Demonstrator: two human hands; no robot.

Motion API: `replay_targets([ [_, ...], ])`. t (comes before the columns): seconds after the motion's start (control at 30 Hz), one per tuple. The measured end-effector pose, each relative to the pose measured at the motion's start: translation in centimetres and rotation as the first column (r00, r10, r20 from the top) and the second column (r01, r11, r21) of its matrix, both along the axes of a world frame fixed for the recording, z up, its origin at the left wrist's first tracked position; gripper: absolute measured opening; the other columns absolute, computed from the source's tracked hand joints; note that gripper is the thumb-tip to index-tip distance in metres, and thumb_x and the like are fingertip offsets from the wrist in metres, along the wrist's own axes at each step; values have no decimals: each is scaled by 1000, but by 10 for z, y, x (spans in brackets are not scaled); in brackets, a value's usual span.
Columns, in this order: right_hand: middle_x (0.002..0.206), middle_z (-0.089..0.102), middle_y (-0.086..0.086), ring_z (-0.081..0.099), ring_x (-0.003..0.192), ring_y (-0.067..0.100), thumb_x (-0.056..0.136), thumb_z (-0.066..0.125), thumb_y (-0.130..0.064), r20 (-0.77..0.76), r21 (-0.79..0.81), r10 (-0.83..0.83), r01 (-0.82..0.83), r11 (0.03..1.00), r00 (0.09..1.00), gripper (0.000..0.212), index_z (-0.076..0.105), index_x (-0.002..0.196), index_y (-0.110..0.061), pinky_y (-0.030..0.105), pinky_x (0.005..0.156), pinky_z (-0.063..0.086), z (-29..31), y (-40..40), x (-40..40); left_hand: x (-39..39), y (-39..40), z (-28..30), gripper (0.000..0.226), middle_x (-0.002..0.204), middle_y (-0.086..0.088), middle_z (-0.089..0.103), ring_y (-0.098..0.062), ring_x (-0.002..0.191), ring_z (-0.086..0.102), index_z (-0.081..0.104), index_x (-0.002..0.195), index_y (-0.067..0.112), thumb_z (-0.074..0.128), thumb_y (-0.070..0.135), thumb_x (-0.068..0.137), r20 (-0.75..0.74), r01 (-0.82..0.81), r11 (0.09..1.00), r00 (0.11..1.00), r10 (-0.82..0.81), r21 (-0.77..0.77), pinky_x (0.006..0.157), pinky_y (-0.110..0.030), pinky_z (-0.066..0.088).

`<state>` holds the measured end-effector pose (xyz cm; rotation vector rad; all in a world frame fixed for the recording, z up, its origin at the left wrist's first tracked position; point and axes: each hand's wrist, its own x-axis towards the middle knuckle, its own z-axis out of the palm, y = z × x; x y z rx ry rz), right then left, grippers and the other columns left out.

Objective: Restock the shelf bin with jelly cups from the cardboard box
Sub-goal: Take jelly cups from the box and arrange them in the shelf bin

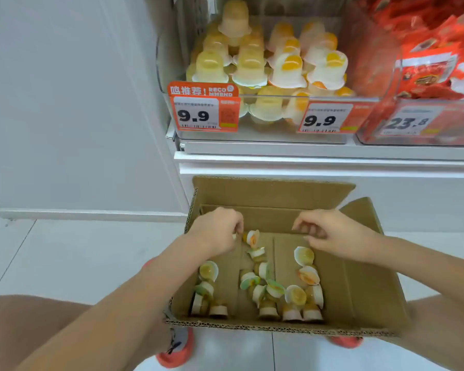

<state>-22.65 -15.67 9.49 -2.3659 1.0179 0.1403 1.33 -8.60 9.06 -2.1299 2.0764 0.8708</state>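
Head view: cardboard box [364,285] sits open on the white tile floor [65,258], right below the shelf edge [319,156], flaps up. Loose jelly cups [296,294] lie scattered on the box bottom, mostly toward the near wall, several on their sides.

Left hand [217,234] is inside the box at the far left, fingers curled down, tips right beside an orange-centred cup [253,237]. Contact or grip on it: cannot tell, fingertips blurred.

Right hand [330,234] is over the far right of the box, fingers curled inward; can't tell whether anything is in them. A yellowish cup [303,256] lies just below it, apart from the fingers.

Shelf bin [252,129] is clear plastic, already piled with cups: pale yellow ones [210,66] on the left, white ones with orange fruit [287,69] on the right. Two 9.9 price tags [202,113] clipped to its front. Next bin to the right holds red snack packs [434,57], tagged 23.8.

Person is crouched, knees either side of the box, orange-red shoes [176,354] on the floor.
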Motion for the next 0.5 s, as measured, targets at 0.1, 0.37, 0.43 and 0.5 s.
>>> replay_targets([
  [0.1, 100, 53, -8, 52, 86, 11, 89, 57, -11, -317, 124, 45, -6, 992, 947, 28, 52, 115, -24, 21, 73, 45, -76, -3, -22, -29, 5, -64, 44, 120, -8, 56, -27, 105, 58, 53, 123, 12, 45, -9, 85, 138, 197, 963, 965, -223, 184, 78, -35, 49],
  [0.37, 127, 52, 9, 53, 116, 26, 90, 52, -10, -520, 251, 219, -97, 963, 826, 36, 49, 126, -12, 36, 91, 46, -199, 14, -18, -59, -12, -184, 54, 132, -13, 44, -31, 119, 49, 40, 136, 10, 48, -10, 86, 197, 392, 808, 835, -513, 441, 86, -38, 46],
  [0.43, 128, 51, 11, 51, 119, 28, 91, 51, -10, -551, 243, 281, -171, 955, 786, 38, 47, 128, -13, 39, 96, 44, -219, 19, -15, -60, -19, -198, 60, 137, -13, 41, -32, 123, 45, 35, 141, 14, 49, -8, 87, 186, 458, 781, 800, -570, 423, 89, -38, 46],
  [0.5, 130, 50, 13, 49, 121, 30, 92, 49, -12, -573, 253, 344, -239, 937, 743, 43, 42, 135, -13, 41, 101, 41, -236, 20, -15, -60, -23, -212, 61, 140, -12, 38, -31, 126, 42, 33, 144, 19, 48, -5, 90, 168, 504, 763, 779, -604, 406, 90, -39, 46],
])
